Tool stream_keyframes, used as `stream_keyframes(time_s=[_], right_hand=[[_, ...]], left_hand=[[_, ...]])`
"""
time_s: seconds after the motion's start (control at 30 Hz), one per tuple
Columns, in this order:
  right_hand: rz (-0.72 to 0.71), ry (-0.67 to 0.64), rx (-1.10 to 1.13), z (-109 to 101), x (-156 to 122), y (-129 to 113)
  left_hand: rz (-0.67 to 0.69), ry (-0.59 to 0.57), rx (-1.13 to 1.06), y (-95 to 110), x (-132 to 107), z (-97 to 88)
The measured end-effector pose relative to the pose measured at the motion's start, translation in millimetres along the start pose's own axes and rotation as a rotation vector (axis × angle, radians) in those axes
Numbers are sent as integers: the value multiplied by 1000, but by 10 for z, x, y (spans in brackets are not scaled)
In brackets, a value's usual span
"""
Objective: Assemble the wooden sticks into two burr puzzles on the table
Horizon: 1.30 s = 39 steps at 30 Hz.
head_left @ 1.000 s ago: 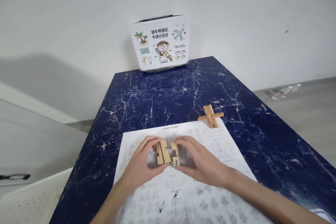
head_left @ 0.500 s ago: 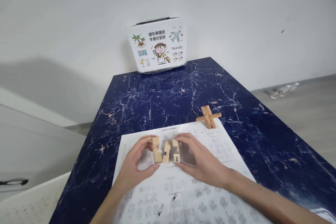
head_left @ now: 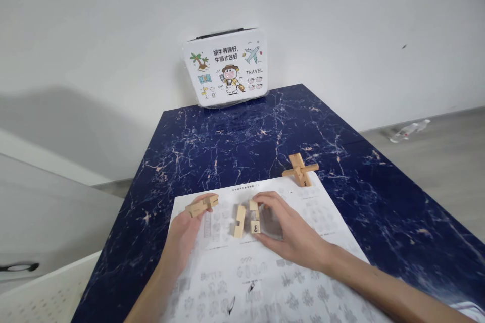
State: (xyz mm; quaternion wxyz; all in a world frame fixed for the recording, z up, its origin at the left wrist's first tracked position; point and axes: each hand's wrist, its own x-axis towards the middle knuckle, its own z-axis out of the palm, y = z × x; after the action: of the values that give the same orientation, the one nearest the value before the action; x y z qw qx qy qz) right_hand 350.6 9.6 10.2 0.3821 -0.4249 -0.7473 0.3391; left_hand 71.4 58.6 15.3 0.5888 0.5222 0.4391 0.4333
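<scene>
Resting at left hand (head_left: 182, 234) fingertips: wooden piece (head_left: 201, 205).

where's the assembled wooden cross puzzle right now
In the head view the assembled wooden cross puzzle sits right of centre, on the far right corner of the printed sheet, beyond the right hand.

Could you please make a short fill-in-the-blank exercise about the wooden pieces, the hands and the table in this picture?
1. The left hand holds a wooden piece above the ____ sheet.
2. The piece at the right hand bears the number ____.
3. The assembled wooden cross lies at the sheet's far ____ corner.
4. The table top is dark ____ with pale veins.

Missing words: paper; 3; right; blue
</scene>
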Motion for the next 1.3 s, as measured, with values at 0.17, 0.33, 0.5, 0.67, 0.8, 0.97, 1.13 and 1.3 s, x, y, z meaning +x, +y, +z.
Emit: stream_keyframes(time_s=[0.17,0.33,0.5,0.67,0.8,0.97,1.13,1.3], right_hand=[[-20,49,20,31,-10,27],[-42,118,37,56,-35,33],[-79,70,48,37,-70,-63],[-125,22,47,54,-116,-96],[-143,37,43,43,-131,-106],[-155,66,32,7,-101,-156],[-143,39,26,26,-5,-254],[-121,1,48,66,139,-385]], left_hand=[[-108,-92,-49,-8,30,20],[-227,-166,25,151,-11,217],[-238,-268,-20,174,-99,305],[-251,-354,6,152,-153,316],[-256,-354,20,149,-164,325],[-241,-366,-27,76,-162,303],[-234,-343,-144,24,-151,302],[-225,-328,-202,59,-168,337]])
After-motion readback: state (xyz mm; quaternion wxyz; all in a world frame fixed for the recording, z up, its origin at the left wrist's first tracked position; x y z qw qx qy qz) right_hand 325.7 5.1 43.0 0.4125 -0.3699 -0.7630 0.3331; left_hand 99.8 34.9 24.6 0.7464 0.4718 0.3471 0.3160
